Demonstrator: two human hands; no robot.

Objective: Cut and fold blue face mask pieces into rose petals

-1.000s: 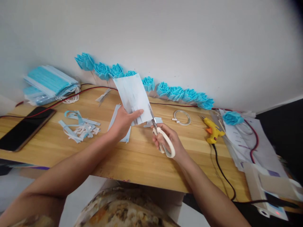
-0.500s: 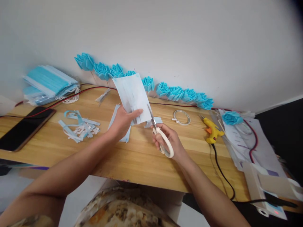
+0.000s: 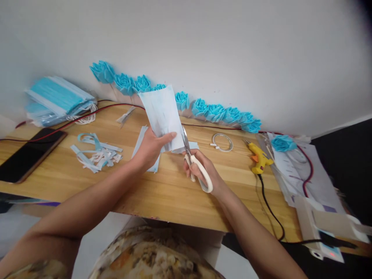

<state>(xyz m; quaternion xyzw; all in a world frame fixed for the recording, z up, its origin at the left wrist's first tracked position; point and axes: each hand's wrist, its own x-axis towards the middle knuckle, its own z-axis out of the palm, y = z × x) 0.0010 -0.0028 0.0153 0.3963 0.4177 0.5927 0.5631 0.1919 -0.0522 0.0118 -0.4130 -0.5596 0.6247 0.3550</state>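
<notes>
My left hand pinches the lower edge of a pale blue-white mask sheet and holds it upright above the wooden table. My right hand grips white-handled scissors, fingers through the loops. The blades point up and meet the sheet's lower right edge. Another pale mask piece lies flat under my left hand.
Blue fabric roses line the wall. A stack of blue masks and a phone sit at the left, cut strips nearby. A tape ring, yellow glue gun with black cord, papers and a red cable lie to the right.
The scissors have moved a little up into the sheet's lower right edge. The view has shifted slightly; my left hand keeps the same hold.
</notes>
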